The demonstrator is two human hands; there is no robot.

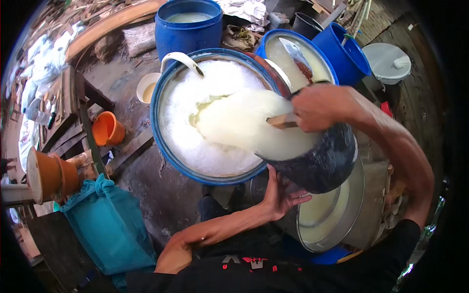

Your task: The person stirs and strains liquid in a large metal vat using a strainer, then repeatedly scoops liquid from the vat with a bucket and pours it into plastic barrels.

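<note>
1. Head view: the right hand (317,108) is closed in a fist around a wooden handle (283,121), which pokes out just left of the knuckles.
2. Below that fist is the dark bucket (320,171), tipped with its mouth to the left.
3. Pale liquid (254,115) runs from the bucket, left of the grip, into a blue-rimmed barrel (155,117) filled with white foam (176,112).
4. The left hand (283,195) is below and left of the grip, fingers spread beneath the bucket; I can't tell whether it bears any weight.
5. Below the right hand, past the bucket, is a wide metal pan (355,200) with pale liquid in it.
6. Just above the grip is a second blue barrel (281,32); farther up and left is a blue drum (188,39).
7. Well left of both hands is an orange bucket (117,134).
</note>
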